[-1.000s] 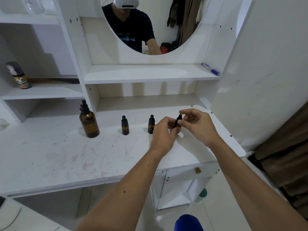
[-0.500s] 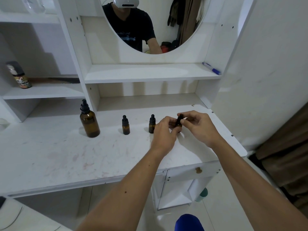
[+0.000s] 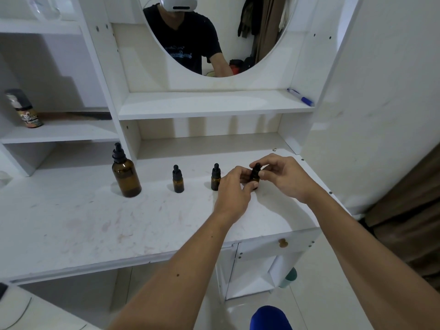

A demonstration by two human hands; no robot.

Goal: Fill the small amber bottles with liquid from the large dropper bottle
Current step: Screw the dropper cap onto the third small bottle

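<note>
The large amber dropper bottle (image 3: 125, 173) stands capped on the white desk (image 3: 100, 225), left of centre. Two small amber bottles stand capped to its right, one (image 3: 178, 179) in the middle and one (image 3: 215, 177) just left of my hands. A third small amber bottle (image 3: 255, 175) is held just above the desk. My left hand (image 3: 234, 190) grips its body, and my right hand (image 3: 284, 177) pinches its black dropper cap from above. The bottle's lower part is hidden by my fingers.
A spray can (image 3: 22, 108) stands on the left shelf. A blue pen (image 3: 300, 97) lies on the shelf under the round mirror (image 3: 214, 32). A white wall (image 3: 381, 103) closes in on the right; a drawer knob (image 3: 282, 242) sits below the desk edge.
Both hands stay on the third small bottle; my right fingers have shifted slightly on its cap. The other bottles have not moved.
</note>
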